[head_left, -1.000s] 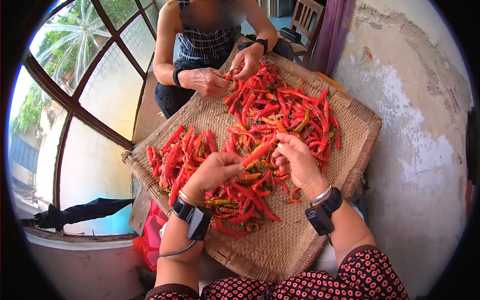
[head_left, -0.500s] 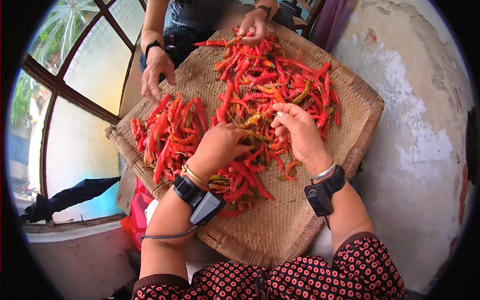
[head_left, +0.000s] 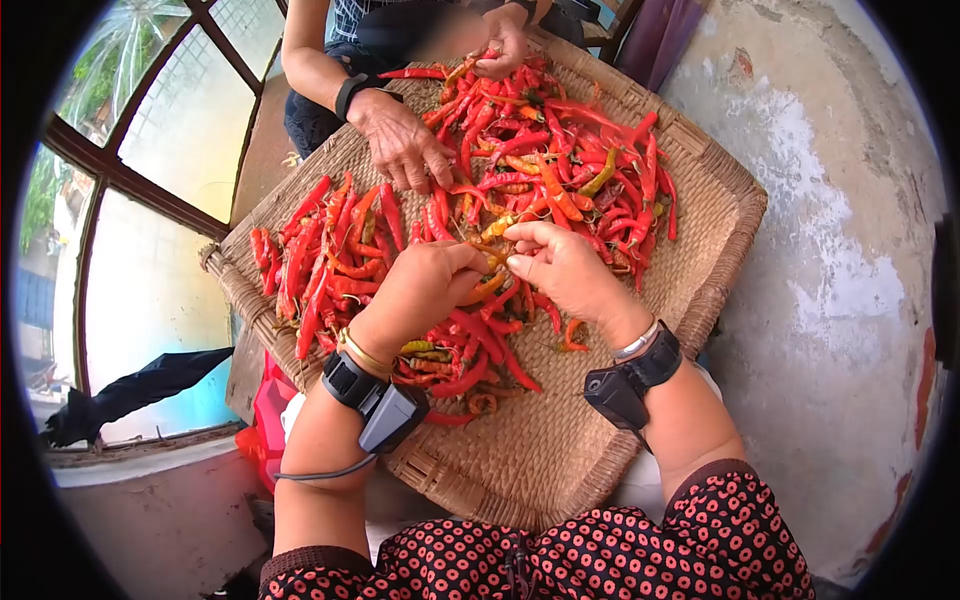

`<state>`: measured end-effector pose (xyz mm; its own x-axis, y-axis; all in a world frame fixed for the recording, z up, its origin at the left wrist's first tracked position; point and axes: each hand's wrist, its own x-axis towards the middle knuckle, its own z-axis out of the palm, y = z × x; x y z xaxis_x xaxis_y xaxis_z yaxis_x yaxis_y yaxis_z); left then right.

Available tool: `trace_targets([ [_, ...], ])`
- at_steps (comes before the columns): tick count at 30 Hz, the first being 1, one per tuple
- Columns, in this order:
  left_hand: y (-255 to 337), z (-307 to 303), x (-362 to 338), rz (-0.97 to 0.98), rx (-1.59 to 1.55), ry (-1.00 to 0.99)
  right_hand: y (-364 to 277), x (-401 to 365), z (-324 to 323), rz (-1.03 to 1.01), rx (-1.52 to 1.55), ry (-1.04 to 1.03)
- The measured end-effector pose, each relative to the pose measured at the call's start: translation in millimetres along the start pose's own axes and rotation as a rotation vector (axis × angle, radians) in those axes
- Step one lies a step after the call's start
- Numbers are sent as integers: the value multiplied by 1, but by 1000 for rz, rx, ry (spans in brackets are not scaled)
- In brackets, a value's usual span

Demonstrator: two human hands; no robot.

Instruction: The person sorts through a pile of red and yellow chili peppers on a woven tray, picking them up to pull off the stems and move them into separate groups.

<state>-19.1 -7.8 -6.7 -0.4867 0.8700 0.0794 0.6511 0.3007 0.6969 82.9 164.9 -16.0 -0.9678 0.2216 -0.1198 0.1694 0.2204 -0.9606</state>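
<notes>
Red, orange and yellowish chili peppers (head_left: 618, 160) lie heaped on a shallow woven tray (head_left: 530, 450). My left hand (head_left: 425, 295) is pinched over the middle of the heap, with its fingertips on an orange-yellow chili pepper (head_left: 497, 252). Close by on the right, my right hand (head_left: 575, 272) has thumb and forefinger closed at the same pepper, partly hiding it. A separate pile of mostly red peppers (head_left: 325, 265) sits to the left. Below my left hand lies a smaller group of peppers (head_left: 465, 365), some yellow-green.
Across the tray, a person's one hand (head_left: 405, 140) reaches into the peppers and the other hand (head_left: 503, 48) holds a pepper. A framed window (head_left: 160, 290) and a folded black umbrella (head_left: 140, 390) are at left. A rough wall (head_left: 800, 300) rises at right.
My right hand has moved down and left, meeting my left hand at the orange-yellow pepper. The other person's hand has shifted from above the left pile to the middle peppers.
</notes>
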Motion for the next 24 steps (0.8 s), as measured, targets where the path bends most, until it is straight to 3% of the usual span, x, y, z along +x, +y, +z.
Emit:
trace_targets([
  [1, 1, 0, 0, 35, 42, 31, 2, 0, 1, -50, -144, -10],
  [3, -1, 2, -3, 67, 83, 61, 2, 0, 2, -52, -147, -41],
  [5, -8, 5, -7, 30, 302, -106, -3, -2, 1, -13, -210, -53],
  [8, -11, 8, -8, 90, 423, -154, -1, 0, 1, 37, -212, -76],
  [12, -4, 2, -3, 138, 349, -56, -3, -1, 2, 14, -261, -113],
  [14, -2, -2, -2, 28, 30, -12, -5, -1, 2, 7, -170, -117],
  [15, 0, -2, -3, 27, 29, -11, -3, -2, 2, 7, -171, -118],
  [17, 3, -4, -3, 17, -203, -16, -1, -2, 2, -180, -175, -93],
  [18, 4, -5, -3, 19, -203, -14, -4, -3, -1, -181, -177, -93],
  [20, 3, -6, -4, -210, -489, -30, -15, -6, -8, 122, -158, -327],
  [23, 2, -6, -3, -255, -700, 16, -18, -8, -12, 188, -90, -360],
  [24, -4, 1, -1, -179, -629, 164, -21, -8, -15, 189, -92, -359],
])
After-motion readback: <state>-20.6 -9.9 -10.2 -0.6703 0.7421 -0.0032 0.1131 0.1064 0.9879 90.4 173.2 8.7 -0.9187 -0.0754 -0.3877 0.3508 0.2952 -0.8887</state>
